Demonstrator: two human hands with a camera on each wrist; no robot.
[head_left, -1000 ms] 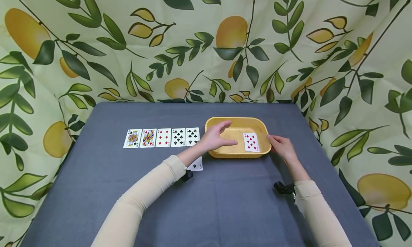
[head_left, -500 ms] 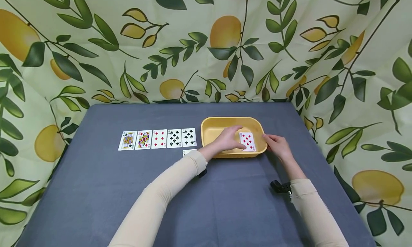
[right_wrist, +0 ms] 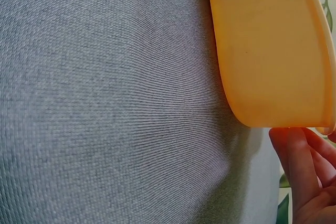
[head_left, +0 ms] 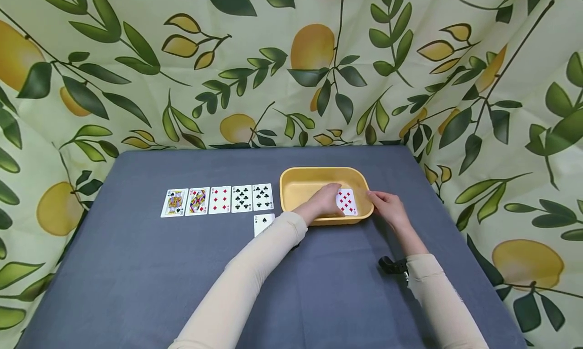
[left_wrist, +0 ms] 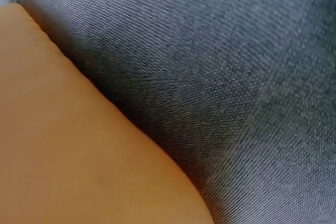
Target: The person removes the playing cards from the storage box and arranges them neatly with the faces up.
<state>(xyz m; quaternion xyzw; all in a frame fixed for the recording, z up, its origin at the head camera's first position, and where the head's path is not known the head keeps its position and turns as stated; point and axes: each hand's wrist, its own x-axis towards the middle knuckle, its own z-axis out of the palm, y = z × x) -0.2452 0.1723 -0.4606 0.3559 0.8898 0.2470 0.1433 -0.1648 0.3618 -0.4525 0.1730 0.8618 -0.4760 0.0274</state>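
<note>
My left hand reaches into the yellow tray, its thumb and fingers spread apart at the left end of a playing card of diamonds. That card lies face up toward the tray's right side, partly covered by the hand. At the tray's right end, my right hand pinches the rim; in the right wrist view its fingers meet the tray's outer wall. The left wrist view shows only the tray's side and the cloth; the left hand is out of that view.
Left of the tray runs a row of face-up cards, from a king and a queen to clubs. Below it, a two of spades is partly under the left sleeve. Grey cloth covers the table.
My left hand has moved right into the tray and lowered to the diamonds card. The right hand keeps its hold on the rim. The whole view has shifted slightly.
</note>
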